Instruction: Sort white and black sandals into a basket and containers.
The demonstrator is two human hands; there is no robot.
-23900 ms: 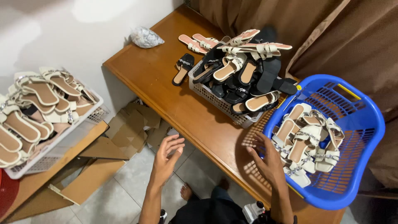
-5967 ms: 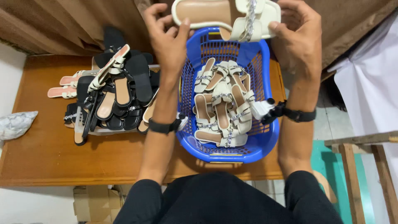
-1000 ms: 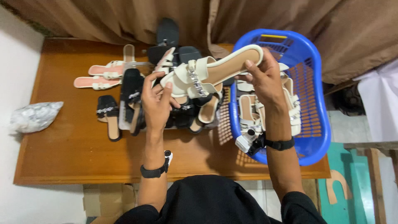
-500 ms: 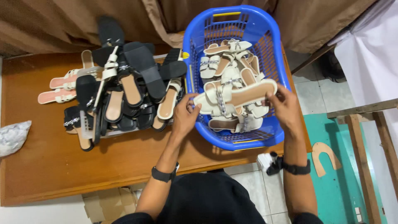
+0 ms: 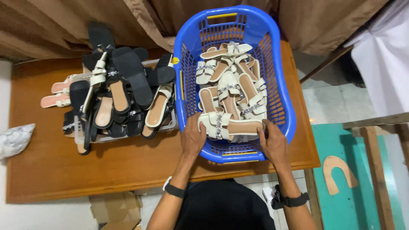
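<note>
While hands grip it, white sandal lies crosswise, blue basket

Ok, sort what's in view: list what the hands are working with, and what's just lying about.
In hand:
- left hand and right hand, both gripping the white sandal
- blue basket with white sandals inside

Lying about:
- grey basket of black and tan sandals
- pink sandals on the wooden table
- crumpled plastic bag
- sole-shaped cutout on the floor
</note>
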